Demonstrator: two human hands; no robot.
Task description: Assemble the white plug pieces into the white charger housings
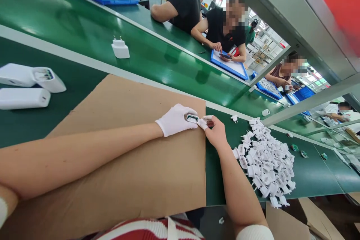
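My left hand (174, 120), in a white glove, is wrapped round a white charger housing (192, 119). The housing's open end faces up toward me and shows parts inside. Against its right side is my right hand (216, 130), bare except for white covers on the fingertips. Its thumb and fingers are pinched together; whatever is between them blends with the white covers. Both hands are above the right edge of a brown cardboard sheet (146, 165). To the right of my right forearm lies a heap of white plug caps (267, 161) with pins.
White housings (24, 98) lie at the left. A white plug charger (120, 48) stands on the green conveyor belt (157, 60). Small circuit boards (304, 154) are beyond the heap. Co-workers sit across the belt with blue trays (229, 64). A slanted metal post (298, 105) rises at the right.
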